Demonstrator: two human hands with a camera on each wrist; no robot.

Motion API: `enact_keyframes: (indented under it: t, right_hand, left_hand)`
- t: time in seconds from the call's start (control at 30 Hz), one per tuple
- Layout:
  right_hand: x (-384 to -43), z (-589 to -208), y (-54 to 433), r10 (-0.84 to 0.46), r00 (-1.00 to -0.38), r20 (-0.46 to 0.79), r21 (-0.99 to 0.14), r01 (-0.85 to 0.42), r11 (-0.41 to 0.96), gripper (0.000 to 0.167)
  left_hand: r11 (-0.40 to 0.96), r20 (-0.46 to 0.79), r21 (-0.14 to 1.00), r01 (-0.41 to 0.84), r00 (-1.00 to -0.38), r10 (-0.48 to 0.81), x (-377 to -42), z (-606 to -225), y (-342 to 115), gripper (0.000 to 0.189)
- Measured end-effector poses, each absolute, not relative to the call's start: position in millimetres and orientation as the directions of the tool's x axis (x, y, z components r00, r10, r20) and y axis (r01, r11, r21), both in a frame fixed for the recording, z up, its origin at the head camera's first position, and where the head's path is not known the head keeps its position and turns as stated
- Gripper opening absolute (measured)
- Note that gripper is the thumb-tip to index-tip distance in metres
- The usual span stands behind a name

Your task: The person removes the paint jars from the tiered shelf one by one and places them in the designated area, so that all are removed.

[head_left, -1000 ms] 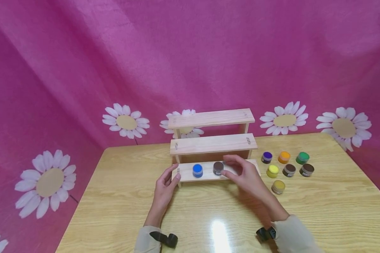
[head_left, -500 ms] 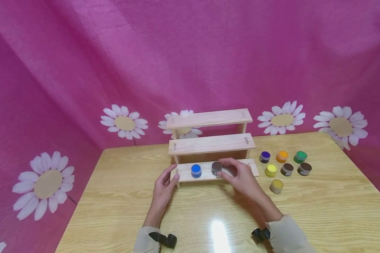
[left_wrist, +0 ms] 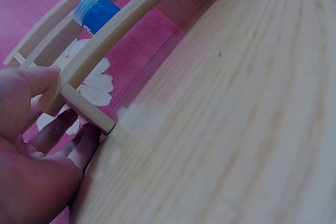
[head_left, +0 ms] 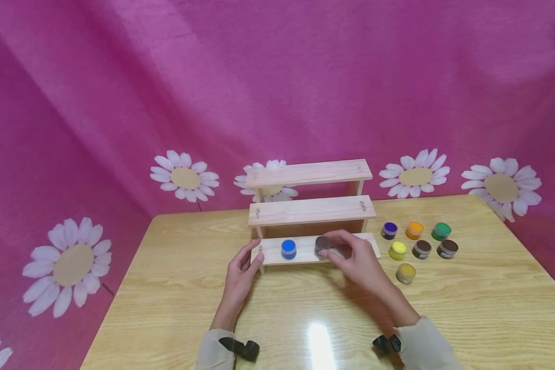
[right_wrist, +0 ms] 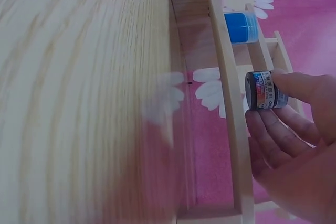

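My left hand grips the left end of the lowest step of a three-tier wooden rack. In the left wrist view the thumb lies on the step and the other fingers curl around its leg. A blue-capped paint jar stands on that step, left of its middle. Farther right, my right hand pinches a dark brown paint jar between thumb and fingers. The right wrist view shows the printed label of this dark jar; whether its base touches the step I cannot tell.
Several paint jars stand on the table right of the rack: purple, orange, green, yellow, two dark brown and ochre. A pink flowered cloth hangs behind the table.
The right thumb and fingers have come in around the dark brown jar, and it has shifted slightly right, away from the blue one. My left hand stays on the rack.
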State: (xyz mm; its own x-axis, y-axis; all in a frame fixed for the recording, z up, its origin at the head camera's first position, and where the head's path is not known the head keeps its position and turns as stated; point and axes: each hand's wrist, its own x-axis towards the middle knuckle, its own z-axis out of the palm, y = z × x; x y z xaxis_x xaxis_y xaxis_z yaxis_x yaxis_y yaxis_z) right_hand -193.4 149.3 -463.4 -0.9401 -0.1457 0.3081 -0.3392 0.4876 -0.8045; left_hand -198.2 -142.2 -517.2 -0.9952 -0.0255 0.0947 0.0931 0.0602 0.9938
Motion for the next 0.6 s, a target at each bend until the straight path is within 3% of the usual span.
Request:
enact_keyframes:
  t: [0.6]
  right_hand:
    - [-169,-453,183,-0.093,-0.949,0.303,-0.850,-0.313,0.423,0.035]
  left_hand:
    - [0.053,0.086,0.995,0.084,-0.996,-0.027,-198,-516,-141,0.041]
